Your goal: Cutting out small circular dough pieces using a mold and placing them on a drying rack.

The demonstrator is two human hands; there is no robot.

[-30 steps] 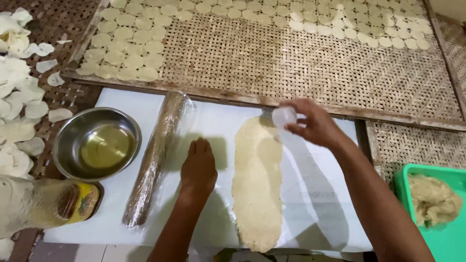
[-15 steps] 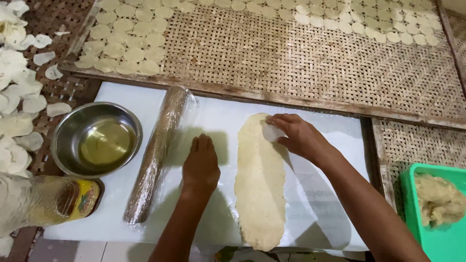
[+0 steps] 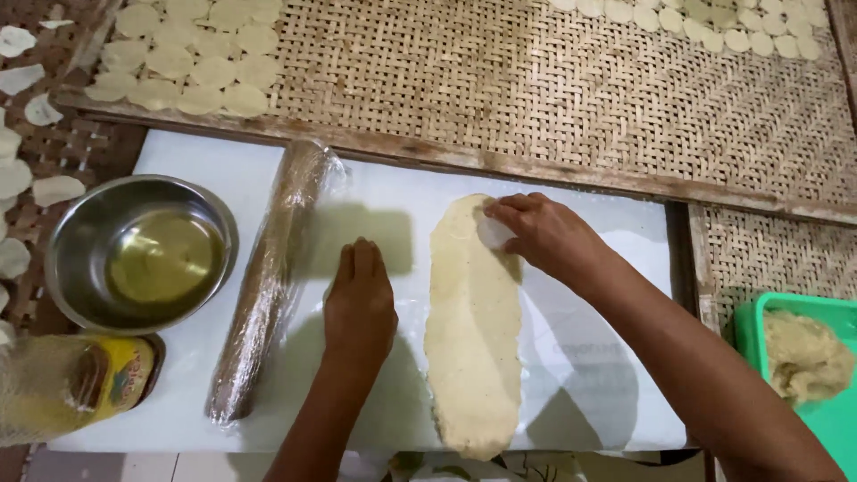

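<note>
Green tub [image 3: 808,375] at 4 o'clock: cut by right edge. Bottle [image 3: 62,393] at 8 o'clock: blurred, cropped left. Small pale object [image 3: 494,234] under right hand [image 3: 544,234] mostly hidden (kind indeterminate). Dough sheet [image 3: 473,330]: its near tip is indistinct.

Steel bowl [image 3: 141,253] of oil sitting left on the white board [image 3: 214,170]; wrapped rolling pin [image 3: 268,277] lying beside it. Pale discs [image 3: 192,58] drying on the woven tray [image 3: 553,98]. Green tub [image 3: 808,379] holding what is probably dough. Bottle [image 3: 67,388] lying bottom-left.
</note>
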